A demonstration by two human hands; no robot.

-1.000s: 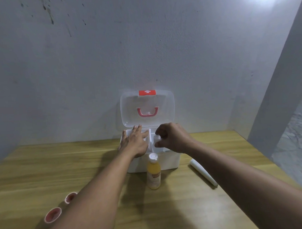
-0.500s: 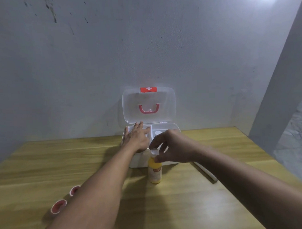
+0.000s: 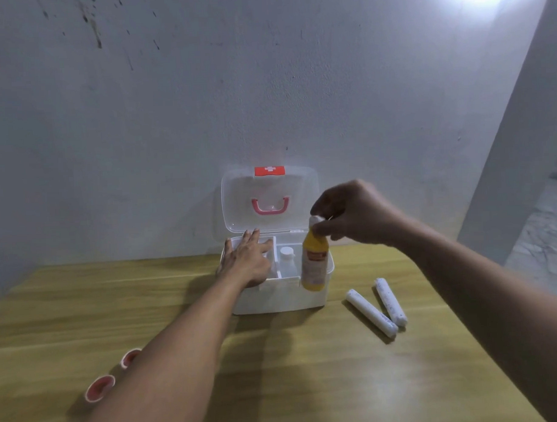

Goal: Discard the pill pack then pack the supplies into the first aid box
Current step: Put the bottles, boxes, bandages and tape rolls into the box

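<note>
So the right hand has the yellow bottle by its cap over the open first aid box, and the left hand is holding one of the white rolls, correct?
Not quite. In the head view the left hand holds nothing; it rests flat on the first aid box. Both white rolls lie on the table, right of the box. The right hand does hold the yellow bottle by its cap.

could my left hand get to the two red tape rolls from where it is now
Probably yes. The left hand rests on the first aid box, holding nothing, and the tape rolls lie on bare table beside that forearm, nothing in between.
</note>
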